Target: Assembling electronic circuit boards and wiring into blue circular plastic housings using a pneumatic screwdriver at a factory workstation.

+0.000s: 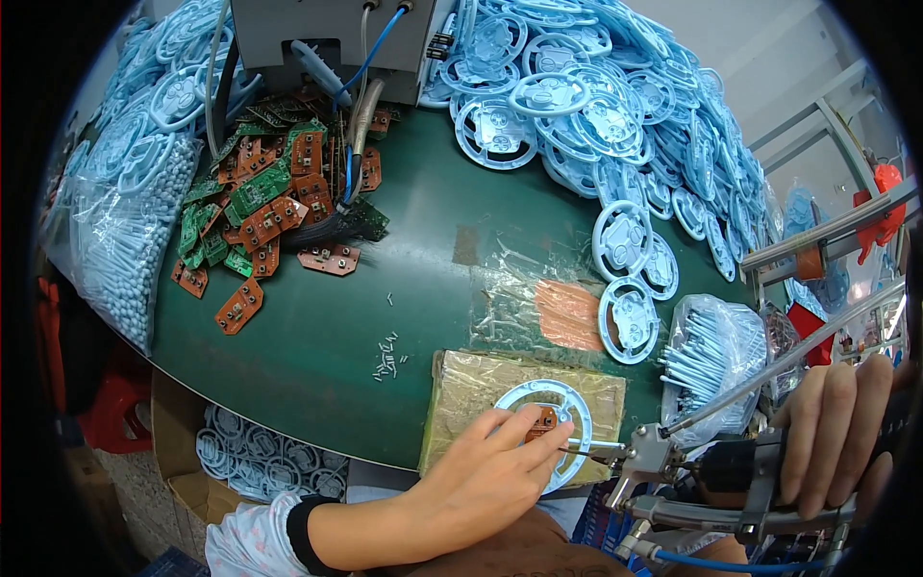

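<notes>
A light blue toy steering wheel [519, 392] lies on a film-wrapped yellowish block [457, 385] near the front of the table. My left hand [486, 471] holds it down, fingers over its middle, where a brown circuit board [542, 421] shows between them. At the right, my right hand [836, 433] is wrapped round the dark body of a power screwdriver [726, 466] with metal fittings. Its thin bit [586, 453] reaches left to the wheel, close to my left fingertips. Whether the tip touches a screw cannot be made out.
Brown and green circuit boards [274, 216] are heaped at the left below a grey machine [327, 29]. Blue steering wheels [615, 106] pile up at the back right. Small screws [386, 356] lie mid-table. Bags of blue sticks [716, 361] flank both sides; a box [183, 471] of wheels stands below.
</notes>
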`<action>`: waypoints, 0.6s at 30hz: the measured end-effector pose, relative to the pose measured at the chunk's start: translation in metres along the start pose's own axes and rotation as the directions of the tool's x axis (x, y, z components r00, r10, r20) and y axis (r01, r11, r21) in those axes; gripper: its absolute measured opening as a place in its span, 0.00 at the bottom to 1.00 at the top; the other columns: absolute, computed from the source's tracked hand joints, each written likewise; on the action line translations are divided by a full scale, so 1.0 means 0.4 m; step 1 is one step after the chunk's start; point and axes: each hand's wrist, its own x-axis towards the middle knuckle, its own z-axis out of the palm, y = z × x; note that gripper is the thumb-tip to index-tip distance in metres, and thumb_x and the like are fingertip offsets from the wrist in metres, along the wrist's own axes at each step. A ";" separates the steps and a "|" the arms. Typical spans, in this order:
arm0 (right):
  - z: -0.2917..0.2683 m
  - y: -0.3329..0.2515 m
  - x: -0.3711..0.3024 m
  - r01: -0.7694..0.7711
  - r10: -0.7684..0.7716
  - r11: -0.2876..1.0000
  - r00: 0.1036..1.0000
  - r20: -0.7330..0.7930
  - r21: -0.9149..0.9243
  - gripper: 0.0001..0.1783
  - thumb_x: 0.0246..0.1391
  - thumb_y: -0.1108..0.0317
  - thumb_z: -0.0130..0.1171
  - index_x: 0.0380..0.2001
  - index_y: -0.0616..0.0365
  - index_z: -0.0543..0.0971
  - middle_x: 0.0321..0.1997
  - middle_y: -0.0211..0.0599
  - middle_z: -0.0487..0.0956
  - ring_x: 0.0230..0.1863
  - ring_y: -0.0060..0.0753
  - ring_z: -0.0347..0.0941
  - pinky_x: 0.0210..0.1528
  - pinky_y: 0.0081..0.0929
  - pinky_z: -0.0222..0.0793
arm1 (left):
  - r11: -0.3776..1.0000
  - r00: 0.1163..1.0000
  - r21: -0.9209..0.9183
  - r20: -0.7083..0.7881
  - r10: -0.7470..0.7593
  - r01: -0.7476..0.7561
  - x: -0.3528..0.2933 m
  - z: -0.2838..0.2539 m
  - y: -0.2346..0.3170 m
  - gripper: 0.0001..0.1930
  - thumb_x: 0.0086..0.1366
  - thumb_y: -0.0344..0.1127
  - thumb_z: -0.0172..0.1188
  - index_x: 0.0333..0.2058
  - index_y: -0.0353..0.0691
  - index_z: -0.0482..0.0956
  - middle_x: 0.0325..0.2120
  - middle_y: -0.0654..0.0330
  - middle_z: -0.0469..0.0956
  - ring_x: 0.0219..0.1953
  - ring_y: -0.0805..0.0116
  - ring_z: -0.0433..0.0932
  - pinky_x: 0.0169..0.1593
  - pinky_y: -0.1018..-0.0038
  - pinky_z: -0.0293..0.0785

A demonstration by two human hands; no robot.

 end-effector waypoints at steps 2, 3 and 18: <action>-0.002 -0.006 -0.006 -0.025 0.025 1.000 1.000 0.005 -0.011 0.09 0.59 0.70 0.59 0.31 0.63 0.71 0.24 0.41 0.80 0.26 0.28 0.82 0.31 0.18 0.83 | 1.000 1.000 -0.002 0.010 0.015 -0.015 0.000 -0.002 -0.001 0.13 0.60 0.33 0.58 0.42 0.35 0.82 0.54 0.62 0.74 0.52 0.62 0.71 0.49 0.66 0.66; -0.002 -0.009 -0.010 -0.049 0.050 0.999 0.999 0.011 -0.017 0.09 0.58 0.70 0.59 0.31 0.63 0.71 0.24 0.41 0.80 0.26 0.28 0.82 0.31 0.18 0.83 | 1.000 1.000 -0.003 0.009 0.018 -0.018 0.000 -0.003 -0.001 0.13 0.60 0.33 0.58 0.42 0.35 0.82 0.54 0.62 0.74 0.52 0.62 0.71 0.49 0.66 0.66; -0.027 -0.030 -0.023 -0.067 0.071 0.997 0.986 0.149 -0.035 0.09 0.58 0.70 0.60 0.33 0.62 0.71 0.28 0.43 0.81 0.28 0.30 0.83 0.32 0.17 0.83 | 1.000 1.000 -0.011 0.008 0.016 -0.016 0.011 -0.004 0.006 0.13 0.60 0.33 0.59 0.42 0.35 0.82 0.54 0.63 0.74 0.53 0.62 0.71 0.49 0.66 0.66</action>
